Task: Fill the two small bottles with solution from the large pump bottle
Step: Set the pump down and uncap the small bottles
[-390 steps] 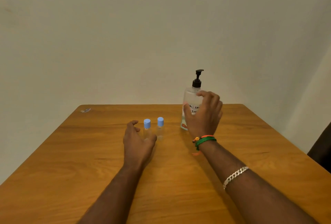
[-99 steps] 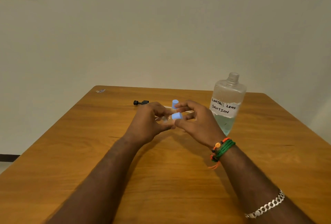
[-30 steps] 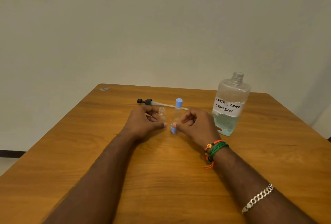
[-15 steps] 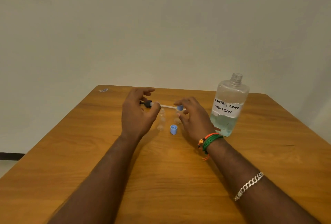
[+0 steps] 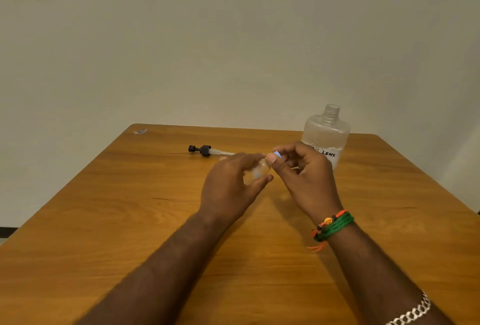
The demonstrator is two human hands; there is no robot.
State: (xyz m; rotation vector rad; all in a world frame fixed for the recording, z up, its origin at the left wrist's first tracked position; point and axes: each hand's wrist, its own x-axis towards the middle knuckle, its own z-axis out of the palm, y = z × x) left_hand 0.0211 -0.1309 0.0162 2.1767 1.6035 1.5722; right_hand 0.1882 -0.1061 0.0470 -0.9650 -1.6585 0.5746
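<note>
My left hand (image 5: 231, 189) grips a small clear bottle (image 5: 255, 172), lifted above the wooden table (image 5: 130, 221). My right hand (image 5: 304, 182) pinches that bottle's blue cap (image 5: 277, 154) at its top end. The large clear bottle (image 5: 326, 135), labelled as lens solution, stands open behind my right hand with its pump removed. The black pump head with its tube (image 5: 204, 150) lies on the table to the left. The other small bottle and the loose blue cap are hidden behind my hands.
A small scrap (image 5: 140, 131) lies at the table's far left corner. A plain wall rises behind the table. The table's front half holds only my forearms.
Both hands have closed together on the second small bottle and raised it off the table; my right fingers now pinch its blue cap. The large bottle and pump have not moved.
</note>
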